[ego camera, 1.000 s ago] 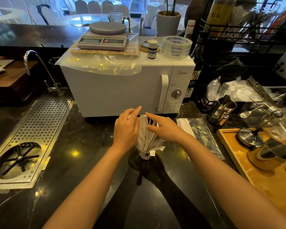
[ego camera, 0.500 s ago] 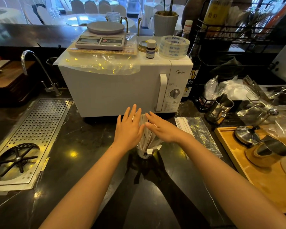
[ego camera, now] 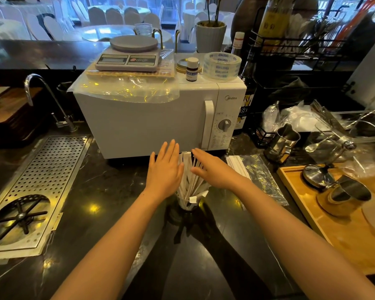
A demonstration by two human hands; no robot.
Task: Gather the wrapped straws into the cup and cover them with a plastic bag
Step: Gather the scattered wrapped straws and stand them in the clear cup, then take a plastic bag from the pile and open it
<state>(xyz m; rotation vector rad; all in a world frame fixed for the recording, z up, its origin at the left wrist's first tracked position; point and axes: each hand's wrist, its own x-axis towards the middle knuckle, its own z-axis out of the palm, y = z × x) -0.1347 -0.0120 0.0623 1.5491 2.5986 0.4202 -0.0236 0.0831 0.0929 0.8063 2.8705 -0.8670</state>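
A bundle of white paper-wrapped straws [ego camera: 189, 178] stands upright in a small clear cup [ego camera: 185, 205] on the dark counter, in front of the microwave. My left hand [ego camera: 165, 169] lies flat against the bundle's left side, fingers straight and spread. My right hand [ego camera: 212, 168] presses flat on the right side, fingers extended. Neither hand grips anything. A clear plastic bag [ego camera: 259, 176] lies flat on the counter to the right, with a few more wrapped straws [ego camera: 236, 164] lying on its near-left edge.
A white microwave [ego camera: 152, 120] stands just behind the cup, with a scale [ego camera: 128, 55] and tape roll [ego camera: 222, 64] on top. A perforated metal drain tray [ego camera: 37, 187] lies at left. At right sit a wooden tray [ego camera: 333, 232] with metal cups and a steel pitcher [ego camera: 283, 144].
Both hands have gone from curled around the straw tops to flat, open palms pressing the bundle from either side. The straws stand more tightly together.
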